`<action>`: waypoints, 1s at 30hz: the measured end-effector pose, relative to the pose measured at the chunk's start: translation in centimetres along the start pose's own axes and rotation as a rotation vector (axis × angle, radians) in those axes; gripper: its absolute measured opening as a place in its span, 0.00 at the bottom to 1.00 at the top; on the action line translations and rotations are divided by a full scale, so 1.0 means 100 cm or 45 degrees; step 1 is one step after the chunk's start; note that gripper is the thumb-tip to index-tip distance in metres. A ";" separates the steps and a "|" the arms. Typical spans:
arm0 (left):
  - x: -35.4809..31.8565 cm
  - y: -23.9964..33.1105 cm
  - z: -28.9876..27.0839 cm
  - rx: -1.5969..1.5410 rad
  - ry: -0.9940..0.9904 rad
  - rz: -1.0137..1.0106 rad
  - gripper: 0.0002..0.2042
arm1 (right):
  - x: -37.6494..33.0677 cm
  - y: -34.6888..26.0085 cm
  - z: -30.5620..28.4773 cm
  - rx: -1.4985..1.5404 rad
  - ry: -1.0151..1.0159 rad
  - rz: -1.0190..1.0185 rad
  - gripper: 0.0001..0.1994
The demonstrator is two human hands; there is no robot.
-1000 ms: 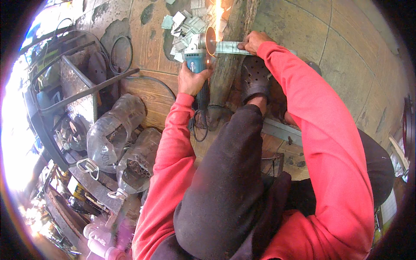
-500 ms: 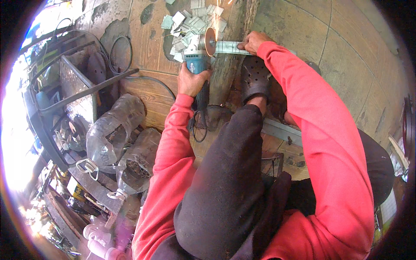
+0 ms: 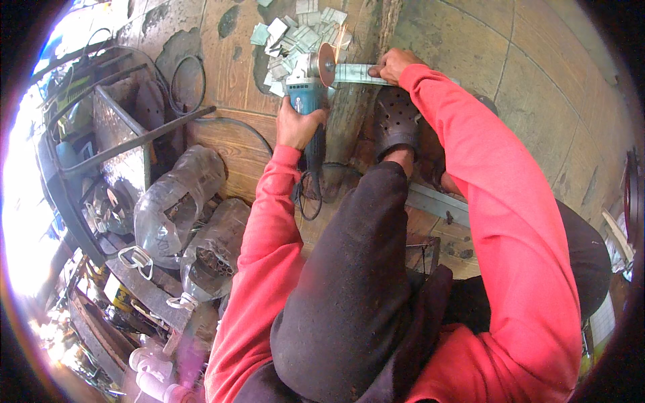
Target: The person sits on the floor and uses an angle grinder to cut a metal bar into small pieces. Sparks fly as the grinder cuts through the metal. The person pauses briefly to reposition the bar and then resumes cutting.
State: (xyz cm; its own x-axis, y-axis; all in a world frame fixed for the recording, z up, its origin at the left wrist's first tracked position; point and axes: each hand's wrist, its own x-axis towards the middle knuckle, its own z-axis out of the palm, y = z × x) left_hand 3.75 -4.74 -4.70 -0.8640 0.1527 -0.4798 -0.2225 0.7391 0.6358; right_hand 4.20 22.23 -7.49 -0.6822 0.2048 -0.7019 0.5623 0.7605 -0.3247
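My left hand (image 3: 299,126) is closed round the body of a teal angle grinder (image 3: 306,97). Its reddish-brown cutting disc (image 3: 326,64) stands upright at the left end of a flat grey metal strip (image 3: 356,74), and a few sparks rise above it. The strip lies across a wooden beam (image 3: 353,111). With fingers closed, my right hand (image 3: 396,66) grips the strip to the right of the beam. Below that hand, my foot in a brown perforated clog (image 3: 396,124) is beside the beam. Many cut metal pieces (image 3: 295,43) lie in a pile behind the grinder.
A black cord (image 3: 235,123) runs left from the grinder area. Cut-open plastic bottles (image 3: 178,201) holding small parts and a metal frame (image 3: 134,144) stand at the left. Another metal bar (image 3: 437,203) lies on the tiled floor (image 3: 463,33) behind my foot.
The spray of sparks above the disc has become shorter and fainter. Both hands, the grinder and the strip stay nearly in place.
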 end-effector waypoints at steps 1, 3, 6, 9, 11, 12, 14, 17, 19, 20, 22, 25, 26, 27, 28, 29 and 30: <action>-0.001 0.000 0.000 -0.046 -0.005 0.009 0.33 | -0.001 -0.001 -0.001 -0.012 0.004 -0.018 0.17; -0.003 -0.001 -0.002 0.013 -0.010 -0.011 0.32 | -0.002 -0.001 -0.002 0.021 -0.026 0.005 0.17; -0.004 0.001 -0.002 0.053 -0.007 -0.005 0.32 | -0.002 0.000 -0.004 0.081 -0.082 0.006 0.24; -0.004 0.004 -0.001 0.055 0.009 -0.012 0.32 | -0.002 0.001 -0.006 0.111 -0.122 -0.022 0.28; -0.003 0.006 -0.002 0.060 0.019 -0.013 0.31 | -0.001 0.001 -0.005 0.112 -0.134 -0.018 0.28; -0.001 0.008 -0.001 0.065 0.020 -0.010 0.31 | -0.001 0.001 -0.005 0.107 -0.137 -0.001 0.28; 0.000 0.009 -0.001 0.082 0.029 -0.008 0.31 | 0.000 0.000 -0.004 0.086 -0.103 0.017 0.24; -0.001 0.009 0.000 0.070 0.032 -0.015 0.30 | -0.001 0.000 -0.001 0.053 -0.014 0.005 0.18; -0.003 0.008 -0.001 -0.002 0.009 -0.029 0.30 | -0.002 0.001 -0.001 0.051 0.017 -0.025 0.19; -0.004 0.008 -0.001 0.010 0.009 -0.019 0.30 | -0.002 0.001 -0.001 0.042 0.006 -0.015 0.19; -0.007 0.007 -0.003 0.040 0.005 -0.011 0.30 | -0.003 0.000 -0.002 0.028 -0.009 0.005 0.19; -0.010 0.004 -0.003 0.025 0.017 -0.006 0.31 | -0.004 -0.001 -0.006 0.040 -0.062 0.023 0.19; -0.009 0.003 -0.003 0.021 0.015 -0.011 0.31 | -0.005 -0.002 -0.007 0.037 -0.063 0.017 0.19; -0.009 0.002 -0.002 0.016 0.019 -0.009 0.31 | -0.005 -0.003 -0.007 0.034 -0.064 0.012 0.19; -0.009 0.000 -0.001 0.011 0.023 -0.007 0.31 | -0.005 -0.003 -0.007 0.030 -0.065 0.007 0.19; -0.008 -0.002 0.000 0.010 0.020 0.003 0.32 | -0.006 -0.003 -0.007 0.028 -0.069 0.015 0.19; -0.007 -0.003 0.001 0.009 0.017 0.012 0.32 | -0.006 -0.003 -0.007 0.025 -0.072 0.023 0.19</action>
State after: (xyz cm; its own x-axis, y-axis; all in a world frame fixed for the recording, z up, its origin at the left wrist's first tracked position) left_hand 4.44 -5.02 -4.62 -0.8722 0.1509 -0.4653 -0.2110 0.7421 0.6362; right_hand 4.09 22.30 -6.54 -0.6446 0.1824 -0.7424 0.5836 0.7446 -0.3238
